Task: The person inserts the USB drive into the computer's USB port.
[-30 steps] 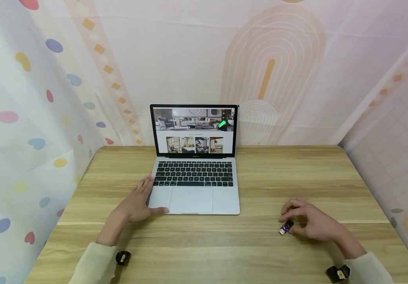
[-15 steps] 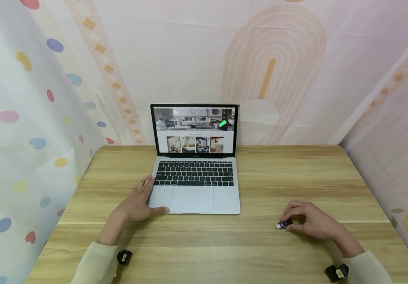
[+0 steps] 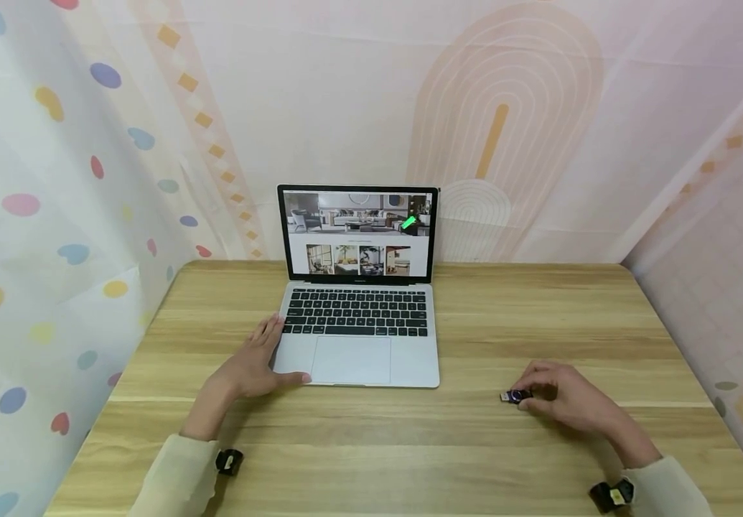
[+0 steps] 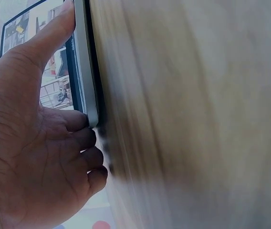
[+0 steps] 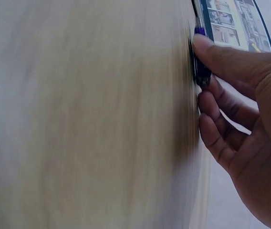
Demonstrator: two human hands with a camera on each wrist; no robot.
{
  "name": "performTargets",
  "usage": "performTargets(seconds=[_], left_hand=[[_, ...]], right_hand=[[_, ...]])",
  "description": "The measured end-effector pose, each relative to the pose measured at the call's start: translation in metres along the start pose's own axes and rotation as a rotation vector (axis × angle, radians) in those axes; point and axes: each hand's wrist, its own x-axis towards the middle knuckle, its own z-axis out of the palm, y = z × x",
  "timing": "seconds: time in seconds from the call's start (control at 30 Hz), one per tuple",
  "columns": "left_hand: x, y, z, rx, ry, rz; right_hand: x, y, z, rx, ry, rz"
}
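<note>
Turned leftward since a second ago, the stick (image 3: 516, 396) is pinched in the right hand (image 3: 565, 397); I see the left hand (image 3: 251, 368), spread wide, touching the laptop (image 3: 358, 312).

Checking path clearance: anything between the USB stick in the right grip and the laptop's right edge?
Nothing visible. In the head view, only tabletop shows between the USB stick, held in the right grip, and the laptop. The left grip is at the laptop's left edge, outside that gap.
</note>
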Motion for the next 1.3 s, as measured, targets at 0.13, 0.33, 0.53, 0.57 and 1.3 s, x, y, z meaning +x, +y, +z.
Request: performTargets(seconds=[0.13,0.33,0.53,0.57,1.3], left_hand=[[0.001,0.000,0.000,0.002,-0.001,-0.001],[0.002,-0.001,0.000,0.002,-0.005,-0.002],[0.001,-0.001,-0.001,-0.003,-0.010,0.001],[0.001,-0.001,-0.001,-0.005,-0.010,0.001],[0.005,-0.001,0.000,-0.009,-0.022,0.006]], right_hand=[[0.002,0.001,0.001,0.005,0.036,0.052],[0.006,0.003,0.004,-0.074,0.123,0.086],[0.011,0.000,0.003,-0.129,0.150,0.112],[0.012,0.000,0.002,-0.131,0.150,0.123],[0.045,0.000,-0.003,-0.195,0.209,0.110]])
